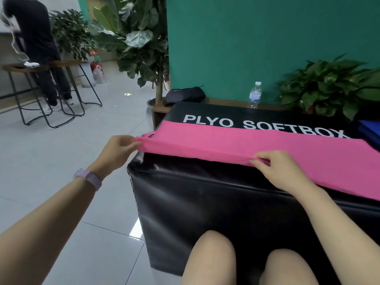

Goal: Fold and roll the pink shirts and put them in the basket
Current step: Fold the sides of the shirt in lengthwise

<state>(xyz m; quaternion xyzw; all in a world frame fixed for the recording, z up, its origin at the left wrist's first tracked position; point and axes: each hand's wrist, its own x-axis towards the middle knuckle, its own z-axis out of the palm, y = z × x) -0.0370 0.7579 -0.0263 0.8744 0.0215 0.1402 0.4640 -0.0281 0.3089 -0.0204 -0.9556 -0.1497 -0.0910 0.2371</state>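
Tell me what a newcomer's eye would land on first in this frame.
The bright pink shirt, folded into a long band across the top of the black box printed PLYO SOFTBOX, stands out most. The left hand pinches its left end just past the box's corner, while the right hand pinches its near edge further right. Behind, a water bottle stands on a wooden ledge before the green wall.

Matt pink cloth shirt (246,145) lies on glossy black leatherette box (205,194).
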